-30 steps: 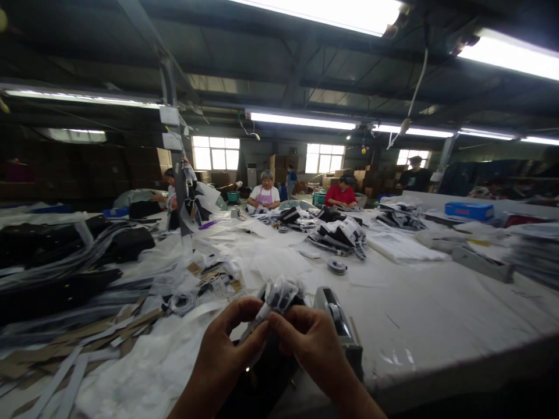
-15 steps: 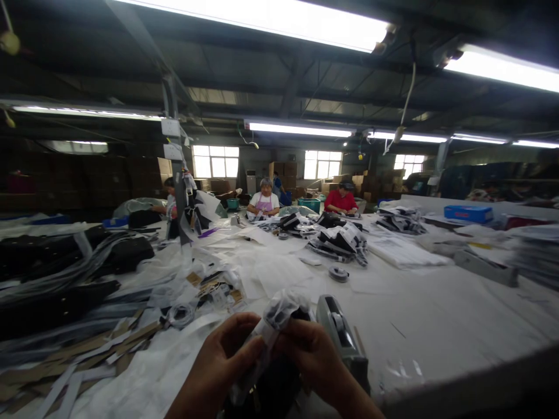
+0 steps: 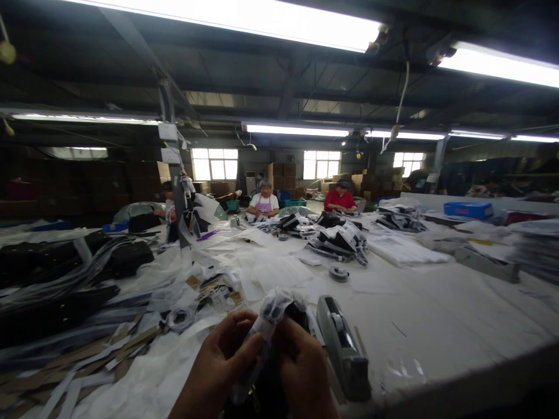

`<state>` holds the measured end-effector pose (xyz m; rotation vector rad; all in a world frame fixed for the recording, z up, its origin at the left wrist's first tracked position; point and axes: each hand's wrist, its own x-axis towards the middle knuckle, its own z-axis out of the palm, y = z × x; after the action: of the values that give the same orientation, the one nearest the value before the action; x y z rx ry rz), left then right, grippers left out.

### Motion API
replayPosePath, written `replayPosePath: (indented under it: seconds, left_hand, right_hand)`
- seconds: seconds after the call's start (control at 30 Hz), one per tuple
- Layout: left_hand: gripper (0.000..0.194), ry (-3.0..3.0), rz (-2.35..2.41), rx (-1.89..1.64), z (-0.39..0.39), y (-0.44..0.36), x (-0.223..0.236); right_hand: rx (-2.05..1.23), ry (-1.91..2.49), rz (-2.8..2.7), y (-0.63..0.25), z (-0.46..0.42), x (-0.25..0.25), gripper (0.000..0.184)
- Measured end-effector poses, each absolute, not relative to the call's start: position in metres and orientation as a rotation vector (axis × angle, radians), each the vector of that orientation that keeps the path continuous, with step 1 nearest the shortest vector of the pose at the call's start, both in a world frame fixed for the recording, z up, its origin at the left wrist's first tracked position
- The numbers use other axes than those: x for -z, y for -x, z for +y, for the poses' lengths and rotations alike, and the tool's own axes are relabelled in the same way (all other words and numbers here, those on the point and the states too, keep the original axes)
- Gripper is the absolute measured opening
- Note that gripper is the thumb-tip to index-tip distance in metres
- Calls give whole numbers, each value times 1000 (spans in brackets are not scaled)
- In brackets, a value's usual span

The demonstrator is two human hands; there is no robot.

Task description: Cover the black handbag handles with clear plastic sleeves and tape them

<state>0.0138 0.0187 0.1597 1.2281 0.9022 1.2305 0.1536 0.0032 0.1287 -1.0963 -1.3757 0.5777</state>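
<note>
A black item (image 3: 271, 381) with a small gold-coloured fitting sits low in front of me, its curved upper part covered by a translucent white wrapping (image 3: 273, 308). Thumb and fingers of my left hand (image 3: 222, 358) pinch the wrapped part from the left. My right hand (image 3: 303, 366) is closed against the same wrapping on the other side; its fingertips are partly hidden. Just right of that hand stands a grey tape dispenser (image 3: 343, 346), apart from it.
Cut brown and white strips (image 3: 82, 355) lie at left, below piled black items (image 3: 52, 262). A tape roll (image 3: 338, 273), black-and-white bundles (image 3: 340, 241) and a second dispenser (image 3: 487, 265) are farther off. A metal post (image 3: 175, 198) rises at left. Several people sit across the table.
My right hand has turned and drawn in, its wrist now lower and more to the left, uncovering more of the tape dispenser. My left hand keeps its pinch.
</note>
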Motion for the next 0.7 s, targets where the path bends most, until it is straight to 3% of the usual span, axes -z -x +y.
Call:
replayPosePath:
  seconds: [0.23,0.43,0.57,0.7]
  left_hand:
    - [50,-1194,901,-1125,23,-8,-154]
    - [46,-1232,916,-1147,23,-7,-165]
    - [37,-1368,914,-1222,22,-11,-165]
    - [32,-1606,884,-1442,22,-4,-138]
  right_hand:
    - [-653,1135,-1361,-150,5,-141,15]
    - [-1504,590,-1029,-154,-5,-163,32]
    - [-1415,708,-993,-152,-1,-168,38]
    - [-1290,847,-1053,-159,18,-167,39]
